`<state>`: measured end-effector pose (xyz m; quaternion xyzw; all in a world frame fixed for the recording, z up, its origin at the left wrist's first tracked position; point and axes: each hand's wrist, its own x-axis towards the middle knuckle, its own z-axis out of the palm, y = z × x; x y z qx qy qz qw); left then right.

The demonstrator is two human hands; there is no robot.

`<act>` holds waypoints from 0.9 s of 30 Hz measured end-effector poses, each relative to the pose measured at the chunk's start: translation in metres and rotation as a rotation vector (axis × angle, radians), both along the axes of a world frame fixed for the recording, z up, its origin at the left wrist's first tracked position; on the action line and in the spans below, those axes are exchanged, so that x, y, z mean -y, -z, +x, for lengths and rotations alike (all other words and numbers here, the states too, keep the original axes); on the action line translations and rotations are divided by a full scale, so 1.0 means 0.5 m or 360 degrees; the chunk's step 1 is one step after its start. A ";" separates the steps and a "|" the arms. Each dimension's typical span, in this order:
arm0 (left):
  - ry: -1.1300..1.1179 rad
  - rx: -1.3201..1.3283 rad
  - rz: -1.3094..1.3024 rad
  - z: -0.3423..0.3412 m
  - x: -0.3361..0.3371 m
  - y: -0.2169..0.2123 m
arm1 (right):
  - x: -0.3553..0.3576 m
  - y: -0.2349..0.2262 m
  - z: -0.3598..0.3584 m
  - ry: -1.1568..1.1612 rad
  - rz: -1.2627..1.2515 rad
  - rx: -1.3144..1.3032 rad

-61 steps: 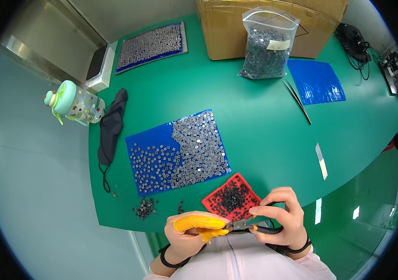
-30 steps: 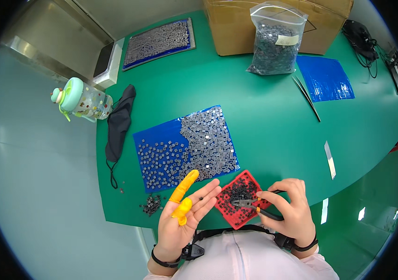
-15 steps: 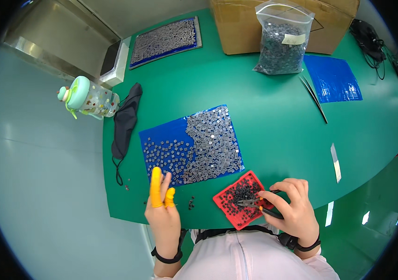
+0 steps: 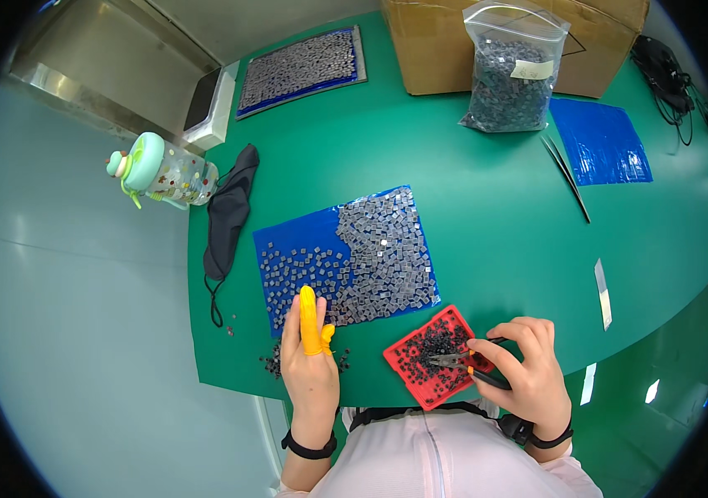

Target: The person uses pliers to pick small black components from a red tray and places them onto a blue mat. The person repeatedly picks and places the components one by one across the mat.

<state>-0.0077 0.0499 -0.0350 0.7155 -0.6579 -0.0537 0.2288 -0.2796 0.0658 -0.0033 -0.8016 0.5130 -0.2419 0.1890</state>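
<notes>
My left hand point(image 4: 310, 357) wears yellow finger cots on the thumb and one finger. Its fingers stretch out over the near edge of a blue sheet point(image 4: 300, 228), holding nothing that I can see. Many small grey square pieces point(image 4: 383, 257) cover the sheet, dense on the right and looser on the left. Small black parts point(image 4: 272, 362) lie in a pile, partly hidden by that hand. My right hand point(image 4: 528, 365) grips a pair of pliers point(image 4: 491, 378) with black and orange handles. The pliers' jaws point left over a red tray point(image 4: 410, 393) of tiny black parts.
Far left are a water bottle point(image 4: 188, 178), a black cloth mask point(image 4: 229, 216) and a filled panel point(image 4: 300, 70). A zip bag of dark parts point(image 4: 510, 95) stands by a cardboard box point(image 4: 428, 50). Tweezers point(image 4: 568, 178), another blue sheet point(image 4: 603, 143) and a blade point(image 4: 603, 295) lie right.
My left hand has shifted right and turned, uncovering the black pile on its left. My right hand keeps its grip on the pliers over the tray. The whole view has shifted slightly.
</notes>
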 end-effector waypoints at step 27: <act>-0.0143 0.0130 0.0110 0.051 -0.009 -0.003 | 0.000 0.004 -0.002 0.0038 0.0051 -0.0009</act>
